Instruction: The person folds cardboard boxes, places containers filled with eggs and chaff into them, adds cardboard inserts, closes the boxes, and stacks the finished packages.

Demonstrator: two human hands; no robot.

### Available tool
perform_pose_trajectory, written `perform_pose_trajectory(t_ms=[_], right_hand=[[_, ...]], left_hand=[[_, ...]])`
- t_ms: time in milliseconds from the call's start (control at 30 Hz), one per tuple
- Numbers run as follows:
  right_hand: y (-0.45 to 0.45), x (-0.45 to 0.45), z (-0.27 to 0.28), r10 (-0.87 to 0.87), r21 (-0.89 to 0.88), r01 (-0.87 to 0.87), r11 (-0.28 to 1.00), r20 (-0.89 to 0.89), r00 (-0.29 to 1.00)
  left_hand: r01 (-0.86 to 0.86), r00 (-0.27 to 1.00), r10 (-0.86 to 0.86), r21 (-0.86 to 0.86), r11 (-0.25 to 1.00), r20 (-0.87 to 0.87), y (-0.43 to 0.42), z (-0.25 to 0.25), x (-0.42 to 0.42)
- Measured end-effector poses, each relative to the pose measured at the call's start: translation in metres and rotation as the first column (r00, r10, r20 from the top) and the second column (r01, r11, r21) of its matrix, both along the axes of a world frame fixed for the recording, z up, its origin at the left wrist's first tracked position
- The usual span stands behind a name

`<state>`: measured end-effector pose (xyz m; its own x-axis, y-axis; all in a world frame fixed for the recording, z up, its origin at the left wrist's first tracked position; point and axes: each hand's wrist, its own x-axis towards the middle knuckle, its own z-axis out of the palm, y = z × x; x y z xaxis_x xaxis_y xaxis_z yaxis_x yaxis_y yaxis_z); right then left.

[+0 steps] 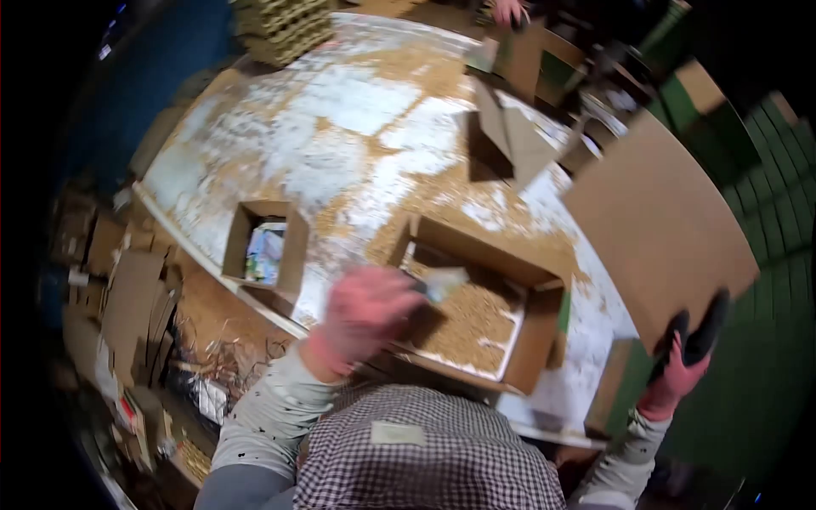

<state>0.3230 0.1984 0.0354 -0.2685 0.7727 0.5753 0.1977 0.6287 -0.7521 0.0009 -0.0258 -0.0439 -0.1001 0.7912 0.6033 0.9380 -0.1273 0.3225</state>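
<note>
My left hand (365,310), in a pink glove and blurred by motion, is over the near left side of an open cardboard box (537,327). A small pale, translucent packet (444,282) shows at its closed fingertips; its print cannot be made out. Tan sawdust-like filling (476,327) lies inside the box, within a white inner edge. On the right, my gloved right hand (680,365) grips the lower edge of a flat brown cardboard panel (663,221), held tilted above the table's right side.
A smaller cardboard box (295,251) with colourful packets (265,253) stands left on the white table (340,98), strewn with sawdust. Egg-tray-like stacks (285,30) stand at the back. Green boxes (782,170) line the right. Another person's hand (510,12) is at the far edge.
</note>
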Motion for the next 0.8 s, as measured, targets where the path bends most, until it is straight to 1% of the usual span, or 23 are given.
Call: perform_pose_trajectory(t_ms=[33,67,100,133,200,233,267,300,333,367,400,433,467,500,533,567,600,633,667,700,733,767,800], right_hand=[[-0.016,0.0,0.003,-0.013,-0.085,0.008,0.996,-0.062,0.998],[-0.026,-0.002,0.003,0.049,-0.088,-0.056,0.995,-0.076,0.996],[-0.037,-0.004,0.003,0.111,-0.093,-0.119,0.989,-0.09,0.99],[-0.047,-0.001,0.0,0.135,-0.153,-0.142,0.978,-0.055,0.989],[-0.062,-0.001,-0.006,0.123,-0.157,-0.122,0.98,-0.006,0.992],[-0.069,-0.004,-0.008,0.113,-0.134,-0.119,0.984,-0.047,0.992],[-0.076,-0.006,-0.01,0.167,-0.235,-0.138,0.962,0.109,0.98],[-0.082,-0.009,-0.012,0.237,-0.335,-0.144,0.931,0.257,0.937],[-0.086,-0.019,-0.019,0.326,-0.401,-0.159,0.902,0.39,0.861],[-0.09,-0.03,-0.026,0.416,-0.458,-0.172,0.872,0.51,0.753],[-0.091,-0.049,-0.045,0.434,-0.433,-0.141,0.89,0.713,0.55],[-0.093,-0.069,-0.065,0.426,-0.396,-0.157,0.905,0.855,0.298],[-0.093,-0.084,-0.088,0.273,-0.281,-0.159,0.947,0.96,-0.067],[-0.09,-0.095,-0.115,0.181,-0.199,-0.222,0.955,0.979,-0.099],[-0.086,-0.101,-0.131,0.085,-0.117,-0.286,0.951,0.989,-0.122],[-0.084,-0.104,-0.107,0.106,-0.128,-0.274,0.953,0.99,-0.095],[-0.077,-0.096,-0.085,0.066,-0.052,-0.214,0.975,0.996,0.055],[-0.067,-0.079,-0.065,0.019,0.01,-0.148,0.989,0.981,0.192],[-0.057,-0.065,-0.054,-0.036,0.064,-0.076,0.995,0.947,0.318],[-0.045,-0.055,-0.063,0.065,-0.03,-0.14,0.99,0.966,0.249],[-0.034,-0.044,-0.086,0.168,-0.133,-0.196,0.972,0.971,0.169],[-0.029,-0.036,-0.104,0.269,-0.242,-0.24,0.94,0.959,0.087],[-0.046,-0.054,-0.118,0.391,-0.304,-0.297,0.905,0.868,0.305]], left_hand=[[0.094,0.995,-0.1,-0.257,0.962,-0.01,0.012,-0.015,0.021],[0.162,0.981,-0.193,-0.497,0.853,-0.012,0.019,-0.028,0.036],[0.148,0.989,-0.145,-0.463,0.874,0.043,0.024,-0.03,0.035],[0.092,0.994,-0.068,-0.328,0.94,0.085,0.024,-0.025,0.029],[-0.035,0.914,0.13,-0.244,0.969,0.384,0.018,0.001,0.021],[-0.07,0.905,0.154,-0.218,0.973,0.397,0.015,0.002,0.009],[-0.113,0.892,0.185,-0.192,0.975,0.412,0.01,0.002,-0.008],[-0.316,0.844,0.372,-0.204,0.927,0.387,0.001,0.004,-0.036],[-0.509,0.754,0.547,-0.204,0.837,0.363,-0.012,0.005,-0.064],[-0.515,0.729,0.538,-0.179,0.838,0.424,-0.023,-0.005,-0.089],[-0.519,0.702,0.523,-0.156,0.84,0.483,-0.03,-0.014,-0.102],[-0.478,0.738,0.476,-0.126,0.869,0.479,-0.031,-0.014,-0.1],[-0.435,0.77,0.425,-0.096,0.895,0.476,-0.03,-0.014,-0.097],[-0.392,0.798,0.374,-0.063,0.918,0.472,-0.031,-0.014,-0.094],[-0.266,0.785,0.395,-0.316,0.911,0.477,-0.038,-0.012,-0.093],[-0.147,0.798,0.357,-0.418,0.896,0.485,-0.045,-0.013,-0.094],[-0.026,0.808,0.318,-0.51,0.86,0.495,-0.05,-0.014,-0.096],[0.119,0.7,0.271,-0.481,0.869,0.661,-0.055,-0.011,-0.098],[0.256,0.554,0.226,-0.423,0.869,0.801,-0.059,-0.01,-0.099],[0.248,0.632,0.165,-0.399,0.883,0.758,-0.061,-0.018,-0.097],[0.169,0.788,0.195,-0.511,0.843,0.583,-0.052,-0.013,-0.082],[0.174,0.854,0.116,-0.489,0.855,0.508,-0.039,-0.06,-0.077],[0.18,0.908,0.036,-0.465,0.867,0.418,-0.023,-0.119,-0.072]])
